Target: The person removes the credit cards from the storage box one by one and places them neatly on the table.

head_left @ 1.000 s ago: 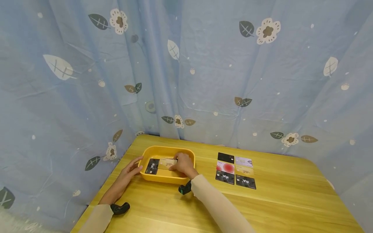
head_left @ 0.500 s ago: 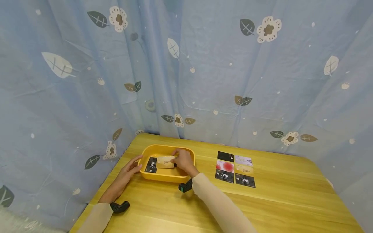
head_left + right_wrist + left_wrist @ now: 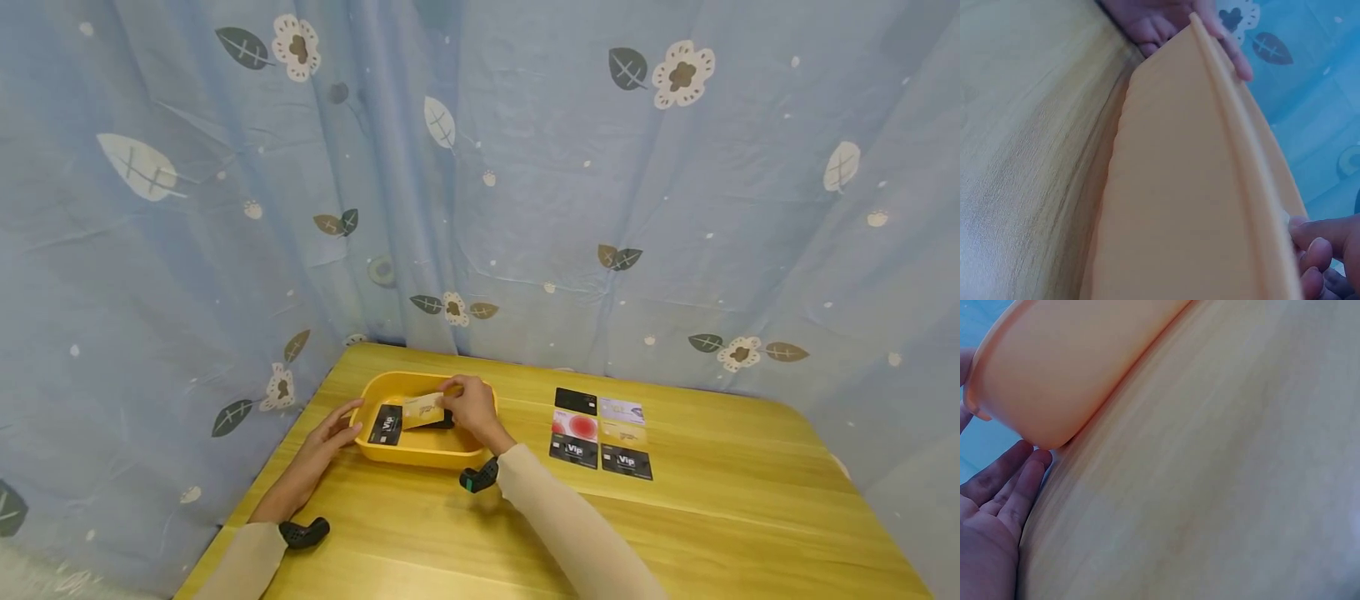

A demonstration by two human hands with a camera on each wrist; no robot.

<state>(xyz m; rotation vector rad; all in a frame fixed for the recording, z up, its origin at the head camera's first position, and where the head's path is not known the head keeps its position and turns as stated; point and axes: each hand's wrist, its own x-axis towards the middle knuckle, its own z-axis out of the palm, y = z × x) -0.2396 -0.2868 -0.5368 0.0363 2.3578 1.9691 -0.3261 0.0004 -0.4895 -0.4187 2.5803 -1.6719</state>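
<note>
In the head view, my right hand (image 3: 472,408) pinches a gold card (image 3: 423,411) by its right end, inside a yellow plastic tray (image 3: 420,457). That card is tilted, and a black card (image 3: 442,421) shows partly beneath it. A black "Vip" card (image 3: 386,425) lies on the tray floor to the left. My left hand (image 3: 327,436) holds the tray's left end by the rim. From the left wrist, several of its fingers (image 3: 1029,481) show at the tray's lower corner. In the right wrist view the tray wall hides the cards, and my right hand (image 3: 1329,250) is behind the rim.
Right of the tray, cards lie face up in two columns on the wooden table (image 3: 720,475): black (image 3: 576,401), red-and-white (image 3: 574,424), lilac (image 3: 622,411), gold (image 3: 622,433) and two black "Vip" cards (image 3: 627,462). A blue patterned curtain (image 3: 525,208) hangs behind the table.
My right hand has raised and tilted the gold card, uncovering part of the black card under it. My left hand stays at the tray's left end. The view has shifted slightly.
</note>
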